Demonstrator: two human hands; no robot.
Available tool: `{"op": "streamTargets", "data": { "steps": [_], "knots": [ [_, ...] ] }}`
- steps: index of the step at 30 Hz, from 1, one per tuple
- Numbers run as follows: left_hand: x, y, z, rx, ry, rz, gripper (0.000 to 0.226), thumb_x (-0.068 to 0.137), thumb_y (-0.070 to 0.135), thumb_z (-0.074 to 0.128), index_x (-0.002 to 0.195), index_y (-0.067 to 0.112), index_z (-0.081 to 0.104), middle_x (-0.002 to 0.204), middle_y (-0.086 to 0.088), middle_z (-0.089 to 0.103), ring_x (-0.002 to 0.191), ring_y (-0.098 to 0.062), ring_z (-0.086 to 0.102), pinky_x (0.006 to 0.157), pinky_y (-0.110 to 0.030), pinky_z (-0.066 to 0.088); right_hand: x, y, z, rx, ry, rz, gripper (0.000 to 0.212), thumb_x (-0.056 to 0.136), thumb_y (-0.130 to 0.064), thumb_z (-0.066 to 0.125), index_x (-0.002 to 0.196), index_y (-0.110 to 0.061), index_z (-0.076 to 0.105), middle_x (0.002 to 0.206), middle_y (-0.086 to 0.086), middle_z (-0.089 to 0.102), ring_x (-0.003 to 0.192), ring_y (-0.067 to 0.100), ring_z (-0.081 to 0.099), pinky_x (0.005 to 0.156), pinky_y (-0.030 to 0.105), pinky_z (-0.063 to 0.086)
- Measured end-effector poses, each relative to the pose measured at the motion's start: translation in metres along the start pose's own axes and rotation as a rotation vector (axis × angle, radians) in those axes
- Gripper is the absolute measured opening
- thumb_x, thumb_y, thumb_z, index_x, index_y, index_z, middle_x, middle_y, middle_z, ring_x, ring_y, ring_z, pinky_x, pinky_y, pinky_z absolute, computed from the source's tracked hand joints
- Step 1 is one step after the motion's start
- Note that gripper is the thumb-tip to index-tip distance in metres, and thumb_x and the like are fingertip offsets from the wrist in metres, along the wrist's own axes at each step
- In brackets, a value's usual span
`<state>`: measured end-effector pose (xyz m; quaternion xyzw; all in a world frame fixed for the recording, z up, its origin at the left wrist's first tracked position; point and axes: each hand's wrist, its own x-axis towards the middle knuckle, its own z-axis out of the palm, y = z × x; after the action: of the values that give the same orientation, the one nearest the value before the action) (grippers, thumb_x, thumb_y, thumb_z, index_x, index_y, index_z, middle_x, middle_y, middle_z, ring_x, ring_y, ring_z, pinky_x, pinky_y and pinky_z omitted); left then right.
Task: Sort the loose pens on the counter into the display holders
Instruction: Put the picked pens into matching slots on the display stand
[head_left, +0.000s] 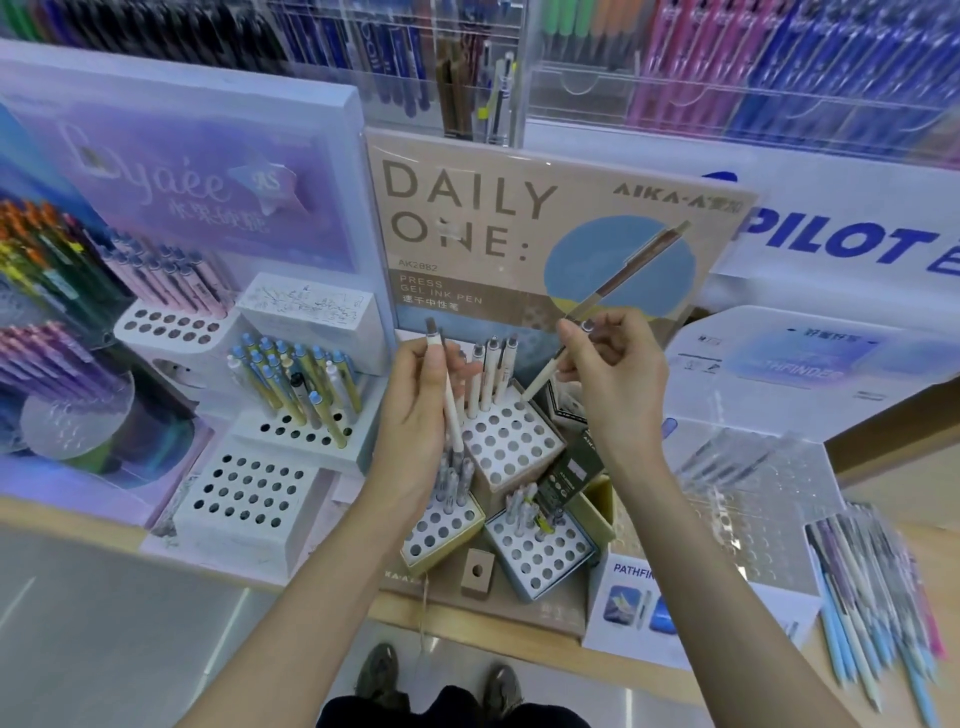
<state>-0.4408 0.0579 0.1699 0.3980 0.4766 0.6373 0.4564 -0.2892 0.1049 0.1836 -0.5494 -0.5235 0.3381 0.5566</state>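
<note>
Two hands are raised over a "DAILY ONE" gel pen display (467, 208), each holding one cream pen. The left hand (421, 410) grips its cream pen (448, 395) nearly upright, grey clicker at the top, with the fingers (461, 370) curled round the barrel. The right hand (613, 374) pinches a second cream pen (543, 382) near its upper end, fingers (571, 338) clamped on it. This pen is tilted, and its lower tip points down and left at the back corner of the upper holder (519, 447); whether the tip touches the block cannot be told.

That upper holder is a cream block of round holes with a few cream pens (491, 374) standing in its back row. Below it sit a yellow-sided holder (441, 535) and a blue-sided holder (540, 558), each with a small cluster of pens at the far edge and many open holes.

The loose pens (872, 587), blue, white and pink, lie in a fanned pile on the desk (727, 675) at the far right, well apart from both hands, just beside a clear acrylic rack (753, 483). To the left stands a white holder (249, 499), with blue-capped pens (291, 374) in the tier behind it. A PILOT sign (841, 244) stands at the back right.
</note>
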Motion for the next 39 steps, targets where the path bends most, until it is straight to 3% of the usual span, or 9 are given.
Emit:
{"op": "streamTargets", "data": {
  "steps": [4,9,12,16,20,25,30,35,39],
  "knots": [
    [-0.001,-0.003,0.002,0.065,0.015,0.047,0.017,0.099,0.025,0.043,0.098,0.018,0.059,0.09,0.021,0.069,0.103,-0.005,0.066,0.081,-0.014,0.049,0.001,0.007,0.004,-0.043,-0.035,0.037,0.019,0.088,-0.02,0.067,0.082,-0.025,0.05,0.073,0.0,0.062,0.057,0.016,0.063,0.064,0.04,0.057],
    [-0.005,-0.001,-0.001,0.132,0.061,0.091,0.012,0.095,0.026,0.052,0.101,0.025,0.063,0.097,0.017,0.071,0.105,-0.007,0.065,0.086,-0.017,0.049,0.001,0.012,0.009,-0.175,-0.235,0.038,0.012,0.092,-0.014,0.059,0.097,-0.022,0.052,0.091,-0.001,0.064,0.083,0.018,0.067,0.081,0.04,0.055],
    [-0.006,0.005,0.0,0.152,0.135,0.123,0.01,0.09,0.031,0.059,0.097,0.033,0.066,0.096,0.012,0.072,0.097,-0.004,0.066,0.085,-0.019,0.049,0.0,0.014,0.012,-0.328,-0.311,-0.079,0.007,0.092,-0.012,0.059,0.098,-0.014,0.055,0.083,-0.009,0.061,0.075,0.003,0.06,0.076,0.026,0.051],
    [-0.006,0.014,0.006,0.123,0.171,0.152,0.012,0.085,0.03,0.064,0.095,0.033,0.068,0.09,0.012,0.072,0.088,0.0,0.065,0.079,-0.016,0.05,0.003,0.014,0.011,-0.471,-0.3,-0.169,0.013,0.093,-0.02,0.061,0.097,-0.01,0.054,0.081,-0.005,0.058,0.072,0.012,0.055,0.064,0.022,0.043],
    [-0.008,0.016,0.015,0.18,0.228,0.195,0.012,0.085,0.026,0.067,0.093,0.034,0.068,0.093,-0.002,0.071,0.087,-0.012,0.067,0.079,-0.025,0.053,0.006,0.016,0.01,-0.474,-0.313,-0.195,0.016,0.091,-0.022,0.064,0.095,-0.011,0.055,0.075,-0.01,0.055,0.067,0.007,0.05,0.058,0.016,0.037],
    [-0.009,0.001,0.027,0.387,0.303,0.249,0.016,0.087,0.015,0.068,0.093,0.03,0.067,0.09,0.003,0.069,0.085,-0.009,0.067,0.078,-0.023,0.052,0.008,0.02,0.005,-0.472,-0.329,-0.22,0.018,0.089,-0.025,0.065,0.098,-0.009,0.06,0.081,-0.006,0.06,0.072,0.008,0.054,0.06,0.003,0.038],
    [-0.007,-0.013,0.039,0.633,0.342,0.421,0.013,0.085,0.006,0.069,0.097,0.001,0.071,0.084,0.003,0.062,0.077,-0.002,0.058,0.071,-0.009,0.048,0.01,0.023,-0.001,-0.374,-0.367,-0.169,0.013,0.087,-0.02,0.068,0.093,-0.011,0.061,0.077,-0.012,0.059,0.066,-0.005,0.054,0.062,0.001,0.038],
    [0.001,-0.015,0.047,0.6,0.387,0.374,0.012,0.086,0.013,0.069,0.096,0.006,0.071,0.086,0.001,0.066,0.076,-0.001,0.061,0.072,-0.009,0.047,0.012,0.032,-0.007,-0.331,-0.42,-0.095,0.005,0.088,-0.008,0.064,0.092,-0.01,0.065,0.08,-0.007,0.063,0.07,0.002,0.057,0.066,0.005,0.042],
    [0.004,-0.016,0.047,0.573,0.402,0.345,0.012,0.085,0.016,0.07,0.095,0.009,0.072,0.083,0.005,0.065,0.078,0.0,0.062,0.071,-0.009,0.047,0.013,0.038,-0.01,-0.298,-0.422,-0.084,0.009,0.088,-0.011,0.065,0.096,-0.011,0.067,0.086,-0.004,0.068,0.075,0.006,0.06,0.071,0.014,0.046]
  ]
}}
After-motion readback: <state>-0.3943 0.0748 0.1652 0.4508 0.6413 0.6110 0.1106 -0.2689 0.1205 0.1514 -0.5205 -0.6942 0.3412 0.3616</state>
